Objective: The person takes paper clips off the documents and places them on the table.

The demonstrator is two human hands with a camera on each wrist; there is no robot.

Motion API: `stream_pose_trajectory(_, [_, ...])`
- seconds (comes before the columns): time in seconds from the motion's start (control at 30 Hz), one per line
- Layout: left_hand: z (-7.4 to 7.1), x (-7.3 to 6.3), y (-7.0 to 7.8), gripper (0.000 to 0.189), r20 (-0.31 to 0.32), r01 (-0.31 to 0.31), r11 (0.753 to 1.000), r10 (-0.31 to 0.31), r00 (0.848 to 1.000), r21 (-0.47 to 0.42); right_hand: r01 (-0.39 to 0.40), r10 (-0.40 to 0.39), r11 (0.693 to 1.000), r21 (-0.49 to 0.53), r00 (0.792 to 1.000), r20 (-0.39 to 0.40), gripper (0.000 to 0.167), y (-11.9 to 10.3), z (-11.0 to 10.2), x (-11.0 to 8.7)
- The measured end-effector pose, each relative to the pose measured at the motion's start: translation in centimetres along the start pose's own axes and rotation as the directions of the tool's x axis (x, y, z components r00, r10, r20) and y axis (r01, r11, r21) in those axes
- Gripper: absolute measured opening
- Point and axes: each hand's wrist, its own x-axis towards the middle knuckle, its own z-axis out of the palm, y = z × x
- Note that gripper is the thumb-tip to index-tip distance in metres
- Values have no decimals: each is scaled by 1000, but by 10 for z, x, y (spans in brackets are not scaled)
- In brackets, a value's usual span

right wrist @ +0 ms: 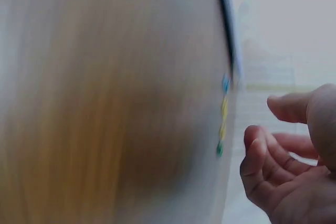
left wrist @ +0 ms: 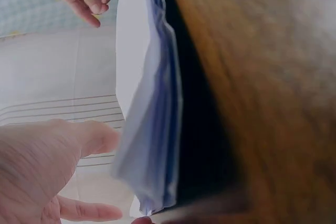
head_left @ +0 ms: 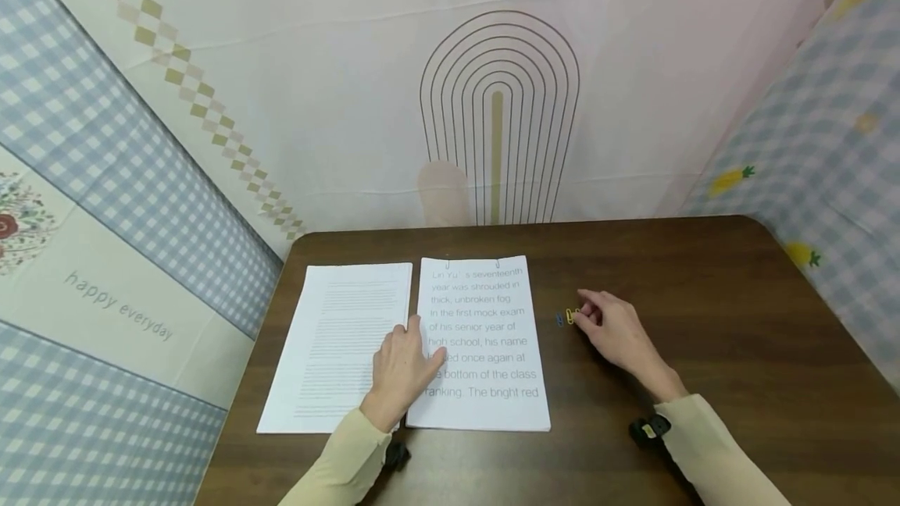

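My left hand [head_left: 401, 369] rests across the inner edges of two paper stacks, thumb spread over the right one. The right stack [head_left: 485, 334] bears large print and has two paper clips on its top edge. The left stack [head_left: 344, 350] carries small print. My right hand [head_left: 619, 332] hovers by several small paper clips lying right of the stacks. A blue paper clip [head_left: 559, 319] and a yellow paper clip [head_left: 569, 317] show in the head view. The right wrist view also shows a green paper clip [right wrist: 220, 149]; there the thumb and fingers are apart, nothing between them.
Both stacks and the clips lie on a dark brown wooden table [head_left: 703, 279]. A pale patterned cloth [head_left: 351, 100] hangs behind its far edge, with checked cloth [head_left: 830, 178] at the right side. Each wrist wears a small black camera [head_left: 648, 429].
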Motion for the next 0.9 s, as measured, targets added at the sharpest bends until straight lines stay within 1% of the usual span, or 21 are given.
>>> stream_pose_trajectory(0.07, [-1, 0, 1, 59, 7, 8, 1000, -8, 1000, -6, -51, 51, 998, 47, 999, 15, 43, -13, 5, -4])
stream_pose_trajectory(0.1, [3, 2, -2, 58, 18, 12, 1000, -12, 1000, -5, -80, 78, 994, 70, 997, 30, 42, -20, 8, -6])
stream_pose_trajectory(0.13, [3, 2, -2, 57, 18, 9, 1000, -9, 1000, -10, -108, 104, 990, 91, 993, 48, 42, -27, 11, -9])
stream_pose_trajectory(0.2, [1, 3, -2, 56, 19, 7, 1000, -7, 1000, -19, -168, 156, 977, 132, 983, 93, 43, -40, 16, -13])
stream_pose_trajectory(0.3, [0, 4, -2, 54, 10, 3, 999, -2, 1000, -42, -237, 215, 960, 149, 965, 151, 48, -58, 25, -18])
stream_pose_trajectory(0.33, [-5, 3, 1, 54, 0, 1, 998, -1, 1000, -57, -253, 228, 956, 151, 959, 166, 49, -62, 28, -19])
stream_pose_trajectory(0.37, [-1, 3, -1, 54, -12, -5, 999, 4, 1000, -54, -268, 239, 951, 154, 954, 181, 50, -65, 30, -20])
stream_pose_trajectory(0.5, [0, 5, -4, 54, -19, 6, 995, -8, 1000, -99, -310, 273, 934, 177, 940, 207, 50, -71, 37, -20])
stream_pose_trajectory(0.53, [2, 6, -7, 54, -15, 13, 994, -14, 1000, -108, -315, 276, 931, 184, 938, 209, 49, -71, 38, -19])
stream_pose_trajectory(0.57, [11, 8, -13, 55, -20, 12, 994, -14, 1000, -106, -319, 279, 929, 189, 937, 210, 49, -71, 38, -19])
stream_pose_trajectory(0.6, [14, 10, -17, 58, 5, 32, 991, -32, 999, -132, -324, 284, 926, 193, 936, 209, 48, -71, 39, -18])
stream_pose_trajectory(0.67, [26, 14, -27, 60, 42, 69, 984, -63, 997, -163, -332, 290, 922, 201, 933, 211, 47, -71, 40, -17])
stream_pose_trajectory(0.77, [44, 21, -42, 66, 117, 141, 965, -118, 986, -220, -342, 299, 918, 202, 930, 214, 45, -69, 41, -16])
stream_pose_trajectory(0.83, [42, 24, -45, 68, 167, 200, 943, -160, 973, -265, -344, 302, 917, 201, 929, 213, 43, -69, 42, -15])
stream_pose_trajectory(0.87, [42, 25, -46, 69, 183, 220, 931, -172, 968, -291, -342, 301, 918, 200, 930, 210, 41, -68, 42, -15])
stream_pose_trajectory(0.9, [42, 25, -47, 69, 189, 226, 921, -171, 967, -319, -342, 301, 918, 200, 931, 208, 40, -68, 43, -15])
